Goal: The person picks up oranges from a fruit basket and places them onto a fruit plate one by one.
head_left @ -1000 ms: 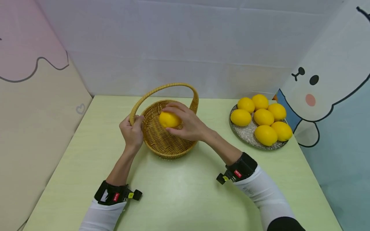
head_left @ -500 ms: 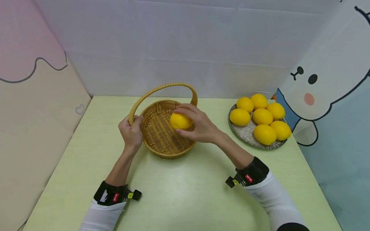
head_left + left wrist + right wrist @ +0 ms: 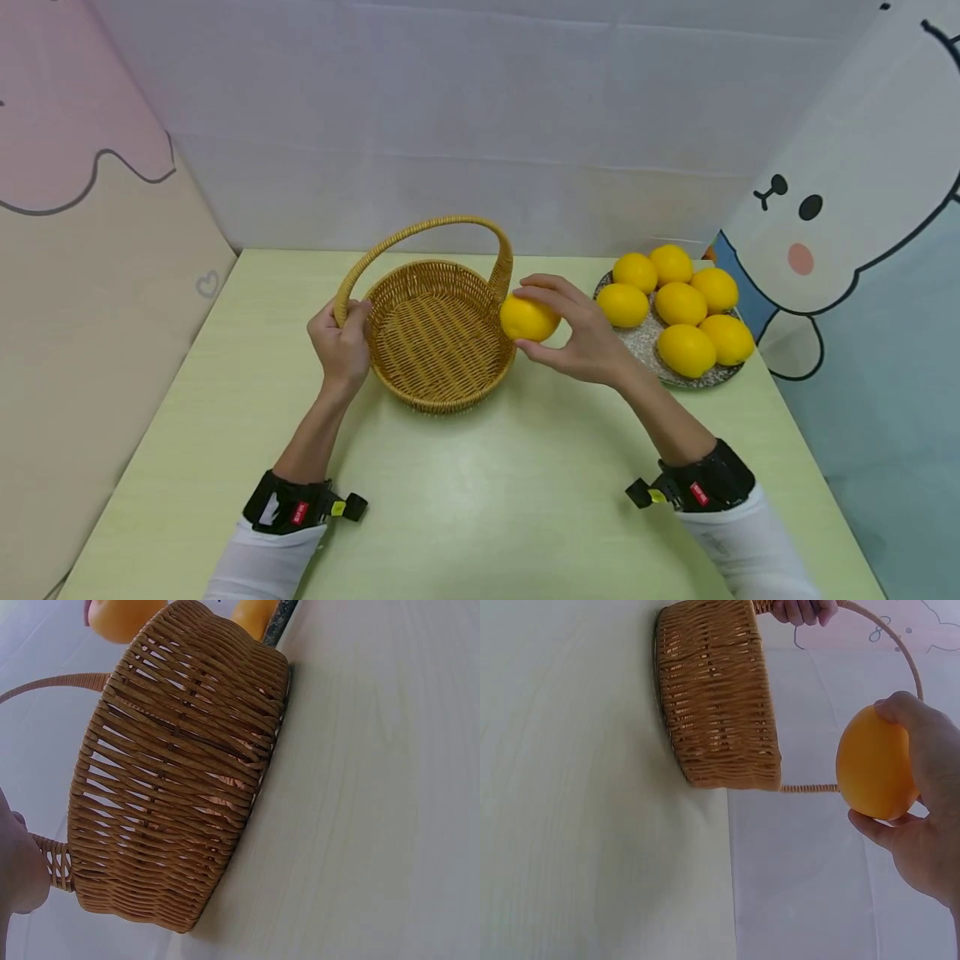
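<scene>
My left hand (image 3: 342, 343) grips the left side of the arched handle of a round wicker basket (image 3: 442, 396), which stands on the table with a bare woven bottom. Between thumb and fingers my right hand (image 3: 581, 333) holds a yellow lemon (image 3: 529, 318) just past the basket's right rim. In the right wrist view the lemon (image 3: 877, 763) is held above the rim level, apart from the basket (image 3: 720, 697). The left wrist view shows the basket's woven side (image 3: 172, 765) close up, with part of the left hand (image 3: 21, 862) at the handle's base.
A round speckled plate (image 3: 637, 342) bearing several lemons (image 3: 681, 303) stands at the table's back right. The pale table (image 3: 450, 500) ends at a white wall covering (image 3: 480, 125) behind. Cartoon-printed panels (image 3: 847, 233) flank both sides.
My right hand has carried the lemon rightward, from over the basket's inside to beyond its right rim. The left hand and basket have stayed in place.
</scene>
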`<state>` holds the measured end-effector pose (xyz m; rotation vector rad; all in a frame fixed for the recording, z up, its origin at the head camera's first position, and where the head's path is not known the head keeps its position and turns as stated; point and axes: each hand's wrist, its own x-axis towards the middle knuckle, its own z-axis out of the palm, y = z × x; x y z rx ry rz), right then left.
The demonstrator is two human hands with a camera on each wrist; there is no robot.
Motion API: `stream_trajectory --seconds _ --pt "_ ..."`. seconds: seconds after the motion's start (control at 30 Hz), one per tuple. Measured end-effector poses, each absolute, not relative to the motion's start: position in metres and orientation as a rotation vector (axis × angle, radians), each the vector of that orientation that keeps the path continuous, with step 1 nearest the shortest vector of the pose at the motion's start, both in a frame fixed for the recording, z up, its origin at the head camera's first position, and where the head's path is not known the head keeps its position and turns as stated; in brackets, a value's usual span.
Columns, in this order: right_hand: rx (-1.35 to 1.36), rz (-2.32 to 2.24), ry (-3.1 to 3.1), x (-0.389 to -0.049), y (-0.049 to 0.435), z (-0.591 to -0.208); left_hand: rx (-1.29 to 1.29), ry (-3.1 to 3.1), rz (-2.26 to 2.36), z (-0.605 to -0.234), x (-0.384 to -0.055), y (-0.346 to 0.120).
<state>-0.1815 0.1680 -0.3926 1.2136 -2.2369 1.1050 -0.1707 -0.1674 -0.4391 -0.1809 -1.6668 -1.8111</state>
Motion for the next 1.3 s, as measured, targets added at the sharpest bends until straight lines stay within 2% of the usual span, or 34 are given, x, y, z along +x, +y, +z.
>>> stream_trajectory --seconds 0.73,1.07,1.3 --pt "0.740 0.961 -2.460 -0.156 0.291 -0.415 -0.183 -1.655 -1.801 -0.441 -0.172 -0.167" --pt "0.714 0.787 -2.535 -0.159 0.316 -0.427 -0.195 -1.644 -1.794 -0.442 -0.172 -0.169" --pt "0.830 0.578 -2.581 -0.166 0.322 -0.436 -0.208 -1.632 -1.812 -0.442 -0.172 -0.168"
